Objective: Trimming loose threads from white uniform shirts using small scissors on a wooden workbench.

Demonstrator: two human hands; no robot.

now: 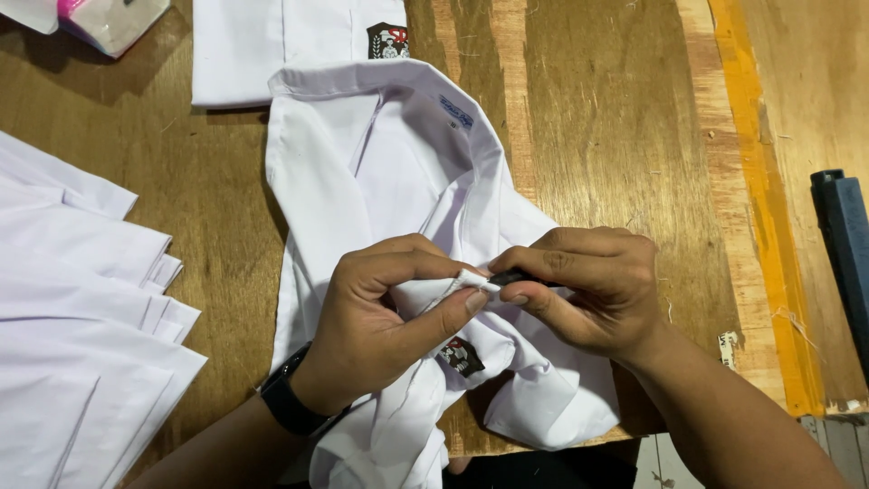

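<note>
A white shirt (389,172) lies open on a wooden table (597,118), collar toward the far side, with a dark embroidered badge (461,356) on its pocket. My left hand (380,321), a black band on its wrist, pinches a small fold of the shirt's fabric (453,285) between thumb and forefinger. My right hand (588,290) meets it from the right, holding a small dark tool (514,277) whose tip touches the pinched fabric. What kind of tool it is cannot be made out.
Several folded white fabric pieces (81,335) are stacked at the left. Another folded white shirt with a badge (290,45) lies at the far edge. A pink-and-white packet (109,18) sits top left. A yellow stripe (760,181) and a dark blue bar (846,244) run along the right.
</note>
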